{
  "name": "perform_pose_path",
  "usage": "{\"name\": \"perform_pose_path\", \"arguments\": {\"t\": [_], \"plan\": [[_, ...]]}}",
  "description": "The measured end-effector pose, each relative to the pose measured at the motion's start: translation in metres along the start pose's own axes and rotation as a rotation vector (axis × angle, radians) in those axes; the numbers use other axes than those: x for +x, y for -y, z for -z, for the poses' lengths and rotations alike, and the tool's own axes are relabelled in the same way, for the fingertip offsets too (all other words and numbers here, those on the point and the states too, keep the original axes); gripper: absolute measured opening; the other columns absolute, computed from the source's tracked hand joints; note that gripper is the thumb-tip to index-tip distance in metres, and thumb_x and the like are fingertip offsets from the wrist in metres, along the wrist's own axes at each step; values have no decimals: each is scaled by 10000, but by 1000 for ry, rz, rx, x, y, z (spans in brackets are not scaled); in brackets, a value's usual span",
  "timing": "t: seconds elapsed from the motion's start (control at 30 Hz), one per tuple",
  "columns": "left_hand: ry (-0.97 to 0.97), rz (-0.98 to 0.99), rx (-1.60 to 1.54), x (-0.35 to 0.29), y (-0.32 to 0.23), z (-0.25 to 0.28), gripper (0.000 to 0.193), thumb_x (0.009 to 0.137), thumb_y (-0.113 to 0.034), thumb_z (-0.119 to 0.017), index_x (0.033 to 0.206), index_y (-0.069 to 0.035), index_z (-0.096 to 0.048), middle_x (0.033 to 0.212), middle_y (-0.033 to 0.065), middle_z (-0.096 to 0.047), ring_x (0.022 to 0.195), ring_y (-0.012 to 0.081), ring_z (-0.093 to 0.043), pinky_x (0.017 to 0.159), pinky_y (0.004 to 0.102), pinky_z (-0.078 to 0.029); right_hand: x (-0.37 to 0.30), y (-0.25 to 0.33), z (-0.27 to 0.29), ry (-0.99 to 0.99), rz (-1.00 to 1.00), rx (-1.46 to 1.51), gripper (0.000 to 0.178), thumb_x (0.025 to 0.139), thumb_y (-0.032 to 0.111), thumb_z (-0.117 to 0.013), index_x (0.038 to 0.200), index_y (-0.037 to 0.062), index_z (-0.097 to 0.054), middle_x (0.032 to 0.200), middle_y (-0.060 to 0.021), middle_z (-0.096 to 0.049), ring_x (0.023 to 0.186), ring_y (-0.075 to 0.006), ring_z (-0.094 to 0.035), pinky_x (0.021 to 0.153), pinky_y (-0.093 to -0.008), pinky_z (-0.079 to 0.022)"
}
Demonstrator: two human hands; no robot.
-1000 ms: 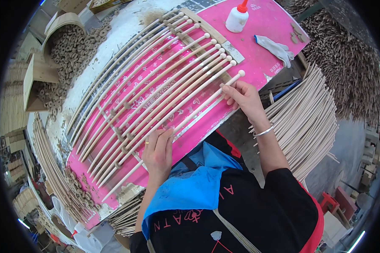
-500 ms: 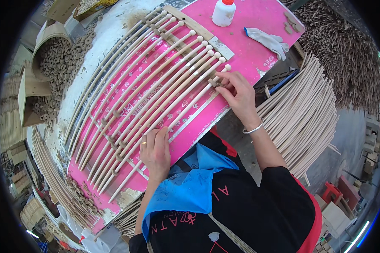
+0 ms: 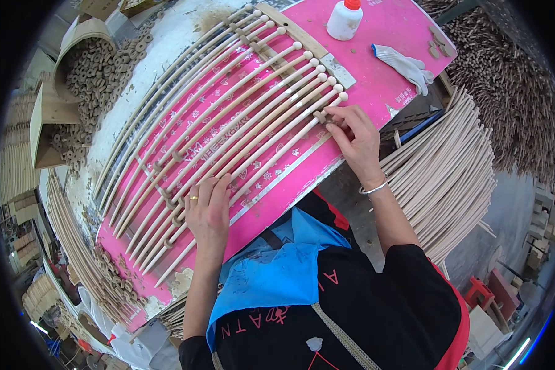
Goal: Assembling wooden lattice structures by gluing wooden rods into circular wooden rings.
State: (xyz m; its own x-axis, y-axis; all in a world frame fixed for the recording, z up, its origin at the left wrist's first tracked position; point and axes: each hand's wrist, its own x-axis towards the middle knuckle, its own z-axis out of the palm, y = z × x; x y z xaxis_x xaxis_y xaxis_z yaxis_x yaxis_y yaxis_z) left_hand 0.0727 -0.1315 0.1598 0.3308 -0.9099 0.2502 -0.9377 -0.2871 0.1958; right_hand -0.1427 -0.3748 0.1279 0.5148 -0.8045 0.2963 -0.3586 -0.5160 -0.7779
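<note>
Several slim, pale wooden sticks with round ball ends [image 3: 268, 102] lie side by side across a pink printed board [image 3: 290, 166]. My left hand [image 3: 208, 213], with a ring on one finger, has its bent fingers closed on the nearest stick [image 3: 271, 161] around the middle of its length. Near that stick's ball end, my right hand [image 3: 354, 139] pinches a small brown wooden ring [image 3: 320, 117] between thumb and fingers. More brown rings [image 3: 174, 209] sit on the sticks toward their tapered ends. My fingertips partly hide the right-hand ring.
A white bottle with a red cap [image 3: 345, 20] and a white glove [image 3: 404, 66] rest at the far right of the board. Loose brown rings [image 3: 102, 80] spill from a tipped container on the left. Bundled sticks [image 3: 441, 179] stand to the right, others [image 3: 83, 246] at the left.
My left hand has slid left along the nearest stick, toward its tapered end. My right hand stays at the brown ring near the ball end. The whole view has shifted slightly.
</note>
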Motion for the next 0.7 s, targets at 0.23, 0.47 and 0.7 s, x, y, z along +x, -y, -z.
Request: {"name": "perform_pose_path", "arguments": {"t": [0.23,0.47,0.7], "plan": [[-61,-4,-11,1,2,9,347,848,-24,-703,1188,-83,-737,1007,80,-633,940,269,-634,801,406,-488,-8,21,5,-44,53,96,190,920,87,-760,1099,35,-721,839,-38,-651,685,-115,-611,614,-268,-483],[-86,-36,30,-12,-14,53,392,838,-29,-721,1223,-96,-748,1006,63,-606,937,230,-606,850,398,-474,-20,72,-48,509,-560,1060,318,1080,289,-604,1196,12,-705,908,-48,-733,781,-98,-688,693,-238,-549],[-18,270,-1,-60,32,110,544,875,-170,-767,1403,-104,-650,1291,138,-652,1195,326,-612,1016,466,-439,-2,66,-42,420,-502,1108,296,1087,259,-589,1107,-7,-717,880,-59,-722,788,-122,-690,743,-276,-577]]}}
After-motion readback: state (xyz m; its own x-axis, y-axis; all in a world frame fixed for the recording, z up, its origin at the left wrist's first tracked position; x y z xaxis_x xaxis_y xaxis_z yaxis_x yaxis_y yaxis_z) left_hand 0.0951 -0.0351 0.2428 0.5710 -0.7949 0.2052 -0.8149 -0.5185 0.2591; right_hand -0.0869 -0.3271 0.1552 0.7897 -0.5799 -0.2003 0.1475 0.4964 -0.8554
